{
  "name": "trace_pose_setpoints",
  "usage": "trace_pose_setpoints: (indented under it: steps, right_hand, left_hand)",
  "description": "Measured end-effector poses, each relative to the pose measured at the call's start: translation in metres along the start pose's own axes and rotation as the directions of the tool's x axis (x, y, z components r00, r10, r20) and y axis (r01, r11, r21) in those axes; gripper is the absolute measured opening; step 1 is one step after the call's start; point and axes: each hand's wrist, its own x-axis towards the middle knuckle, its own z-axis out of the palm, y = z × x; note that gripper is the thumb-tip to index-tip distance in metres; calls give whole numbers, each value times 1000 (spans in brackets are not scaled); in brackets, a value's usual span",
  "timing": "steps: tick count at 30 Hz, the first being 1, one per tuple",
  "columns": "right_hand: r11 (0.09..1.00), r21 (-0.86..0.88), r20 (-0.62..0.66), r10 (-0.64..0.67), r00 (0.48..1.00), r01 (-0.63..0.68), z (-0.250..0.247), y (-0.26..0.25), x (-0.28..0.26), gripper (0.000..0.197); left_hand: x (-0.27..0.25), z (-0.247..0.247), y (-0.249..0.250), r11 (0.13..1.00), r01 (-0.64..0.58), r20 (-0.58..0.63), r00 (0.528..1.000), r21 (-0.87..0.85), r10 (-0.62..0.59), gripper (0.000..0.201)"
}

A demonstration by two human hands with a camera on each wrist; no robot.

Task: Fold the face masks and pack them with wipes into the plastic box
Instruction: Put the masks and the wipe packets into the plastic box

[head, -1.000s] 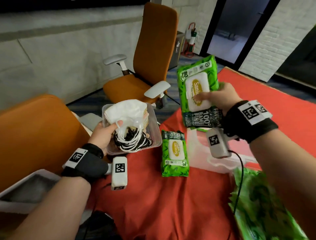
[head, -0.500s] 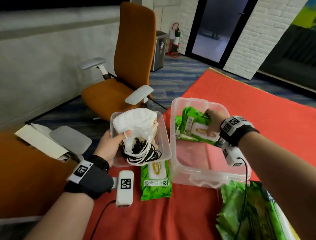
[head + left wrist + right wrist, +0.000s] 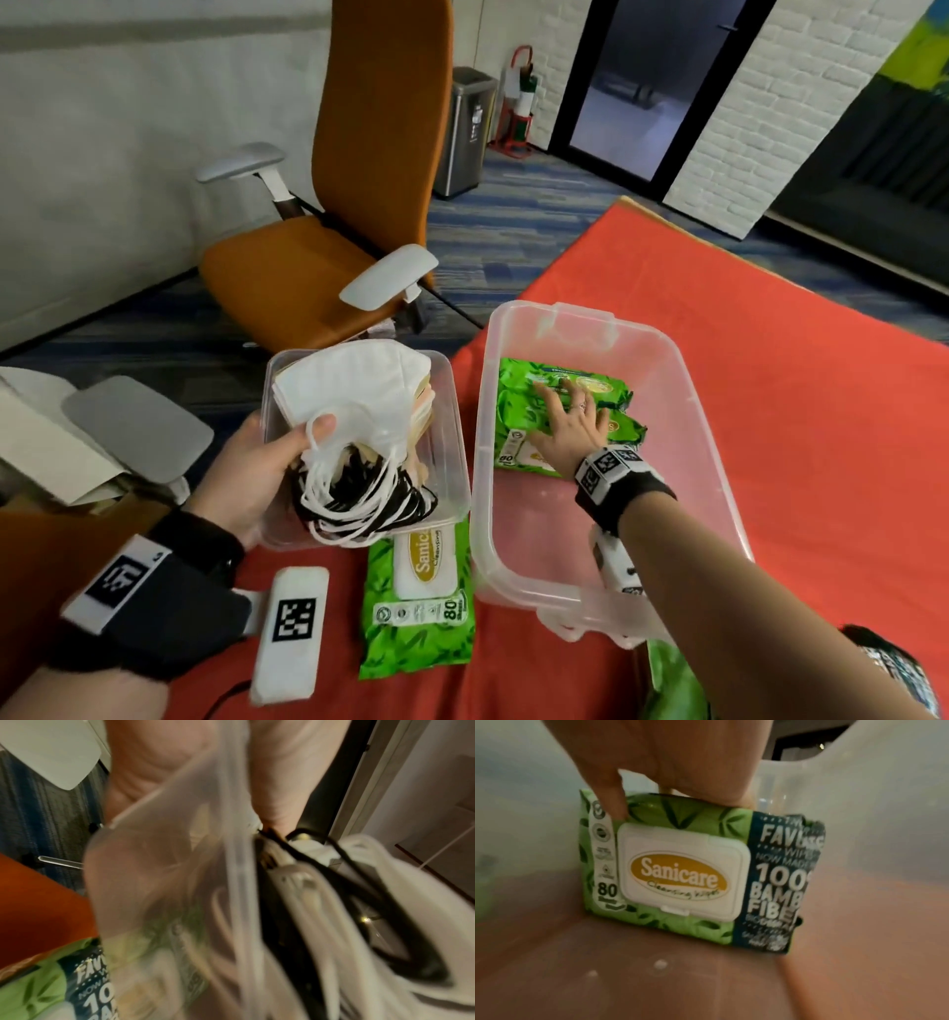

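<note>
In the large clear box [image 3: 683,370], the right hand [image 3: 570,431] lies flat, fingers spread, on a "Sanicare Cleansing Wipes" pack [image 3: 680,870] lying left-right, while the left hand [image 3: 257,473] grips the mask-filled small container [image 3: 452,462].

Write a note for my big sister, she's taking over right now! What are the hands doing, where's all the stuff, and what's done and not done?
Left hand: grips the small clear tub, thumb pinning the face masks inside it.
Right hand: inside the big plastic box, fingers spread flat on top of two wipes packs standing at its far end.
One more wipes pack lies on the red cloth between tub and box. More green packaging shows near the bottom edge.
Done: two packs in the box.
Left: pack the loose wipes, and get the masks into the box. Whether they are folded already, I cannot tell.
</note>
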Motion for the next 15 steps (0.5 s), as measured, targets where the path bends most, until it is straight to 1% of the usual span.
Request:
trace_pose_setpoints:
  steps: [1, 2, 5, 7, 9, 10, 12, 14, 15]
  right_hand:
    - [998, 56, 27, 5, 1000, -6, 3, -1, 1, 68]
    - [998, 63, 63, 5, 998, -9, 6, -1, 4, 65]
    - [999, -44, 140, -11, 990, 17, 9, -2, 8, 58]
    - [999, -31, 143, -17, 990, 22, 6, -3, 9, 54]
    - [1000, -31, 102, 1, 995, 3, 4, -1, 9, 53]
    - [999, -43, 89, 20, 996, -16, 3, 0, 10, 55]
    - [997, -51, 113, 57, 992, -52, 3, 2, 14, 60]
    - [998, -33, 134, 66, 989, -62, 1, 5, 18, 65]
    - [997, -14, 113, 75, 991, -74, 0, 7, 19, 68]
  left_hand:
    - [0, -1, -1, 1000, 7, -15, 1000, -4, -7, 48]
    - [1, -1, -2, 1000, 15, -27, 1000, -9, -15, 51]
    - [0, -3, -5, 999, 28, -36, 999, -17, -28, 50]
    - [-2, -2, -6, 999, 36, -31, 999, -13, -37, 45]
    - [-4, -2, -6, 1000, 30, -33, 999, -9, -30, 43]
    - [-5, -3, -6, 1000, 30, -36, 999, -2, -30, 45]
    - [-7, -5, -7, 1000, 28, -49, 998, 15, -27, 52]
    - [-8, -7, -8, 999, 26, -71, 997, 20, -24, 49]
    - [-9, -9, -9, 999, 31, -83, 996, 12, -30, 48]
